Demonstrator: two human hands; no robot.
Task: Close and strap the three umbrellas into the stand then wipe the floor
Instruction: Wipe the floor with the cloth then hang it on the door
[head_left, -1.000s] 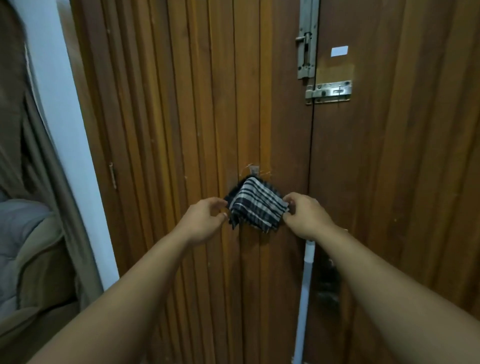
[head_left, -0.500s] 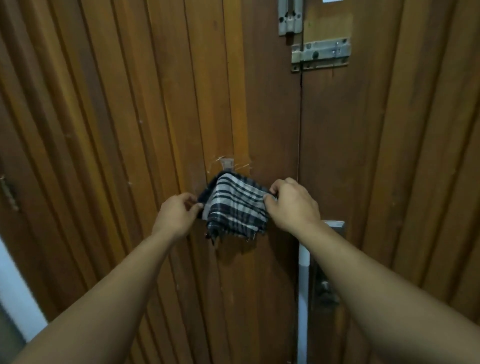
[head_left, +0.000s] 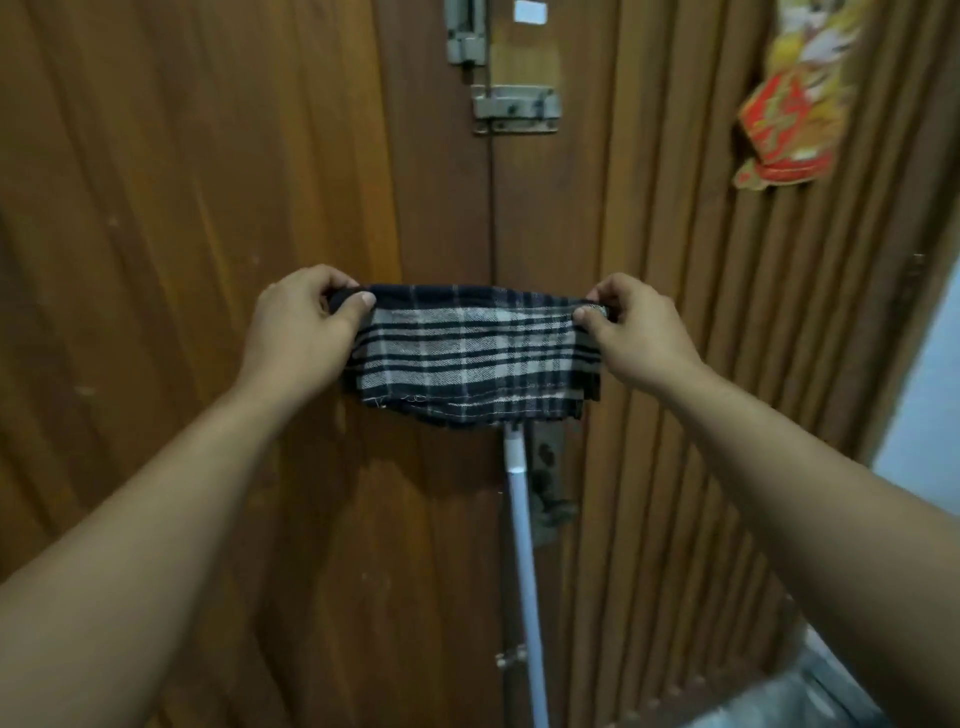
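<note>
Two hands hold a plaid cloth (head_left: 470, 358) stretched out flat in front of the wooden door (head_left: 208, 208): the left hand (head_left: 301, 327) pinches its left top corner, the right hand (head_left: 641, 332) its right one. No umbrellas or stand show here, so that part cannot be judged. With the cloth in both grips and a white pole (head_left: 524, 561) leaning below it, the floor wiping seems yet to begin.

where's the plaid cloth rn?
Head view, centre: plaid cloth stretched between left hand and right hand, before the wooden door, above the white pole.
</note>
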